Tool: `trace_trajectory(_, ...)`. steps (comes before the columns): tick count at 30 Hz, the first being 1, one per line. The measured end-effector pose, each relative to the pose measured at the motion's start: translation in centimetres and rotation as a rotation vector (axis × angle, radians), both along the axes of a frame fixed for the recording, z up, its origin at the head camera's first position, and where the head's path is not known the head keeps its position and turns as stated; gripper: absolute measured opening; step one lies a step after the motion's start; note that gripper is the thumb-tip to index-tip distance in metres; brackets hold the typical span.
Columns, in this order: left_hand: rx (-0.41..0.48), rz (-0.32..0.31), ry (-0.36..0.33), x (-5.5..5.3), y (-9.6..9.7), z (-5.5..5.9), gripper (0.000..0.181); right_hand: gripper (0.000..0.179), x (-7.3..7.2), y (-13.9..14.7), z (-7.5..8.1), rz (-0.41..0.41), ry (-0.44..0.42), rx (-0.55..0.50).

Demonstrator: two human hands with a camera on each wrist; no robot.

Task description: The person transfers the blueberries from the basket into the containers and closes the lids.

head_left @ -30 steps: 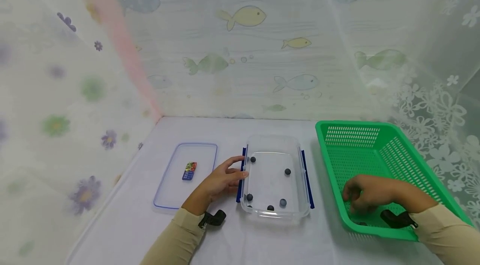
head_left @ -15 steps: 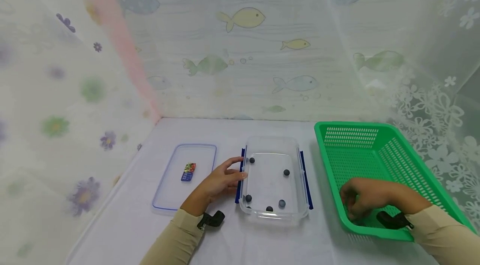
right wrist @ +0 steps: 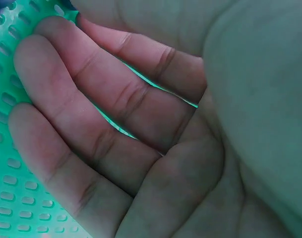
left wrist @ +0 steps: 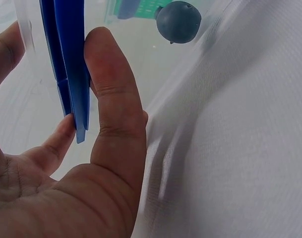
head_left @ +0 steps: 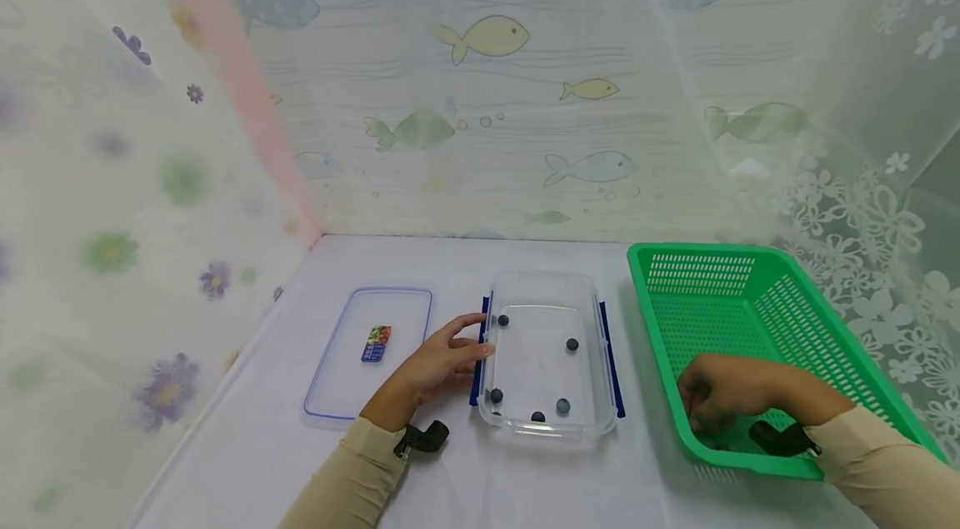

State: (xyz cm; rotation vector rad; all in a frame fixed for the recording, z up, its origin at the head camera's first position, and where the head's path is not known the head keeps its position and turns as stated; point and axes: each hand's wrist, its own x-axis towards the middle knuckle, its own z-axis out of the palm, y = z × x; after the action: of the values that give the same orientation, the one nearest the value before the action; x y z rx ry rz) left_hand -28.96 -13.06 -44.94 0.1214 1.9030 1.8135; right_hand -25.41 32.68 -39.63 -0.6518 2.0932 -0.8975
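Note:
Several blueberries (head_left: pixel 563 406) lie in a clear plastic box (head_left: pixel 546 287) with blue side latches (head_left: pixel 611 362). My left hand (head_left: pixel 441 362) holds the box's left side, its thumb against the blue latch (left wrist: pixel 74 64) and fingers on the latch's other side. One blueberry (left wrist: pixel 179 22) shows through the wall in the left wrist view. Down in the near left corner of a green basket (head_left: pixel 693 312) is my right hand (head_left: pixel 731 391), palm turned inward. A dark blue round thing (right wrist: pixel 69 4) shows at its thumb and index tips; I cannot tell whether they pinch it.
A clear lid (head_left: pixel 337 379) with a blue rim and a small colourful label (head_left: pixel 377 343) lies left of the box. The basket's raised, slotted walls surround the right hand. A patterned curtain (head_left: pixel 480 137) hangs behind the white-covered table (head_left: pixel 465 479).
My right hand has shifted slightly left and down toward the basket's near corner, covering a dark spot seen there before. The left hand keeps its place on the box.

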Motion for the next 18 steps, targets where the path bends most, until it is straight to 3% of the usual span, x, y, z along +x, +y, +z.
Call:
trace_trajectory(10,-0.013,-0.004,0.001,0.17,-0.06,0.39,0.073,0.007,-0.17,0.02,-0.15,0.024,0.011,-0.005)
trace_trajectory(18,-0.009,-0.004,-0.003,0.26,-0.05,0.43,0.074,0.007,-0.12,-0.16,0.27,0.044,0.093,-0.024)
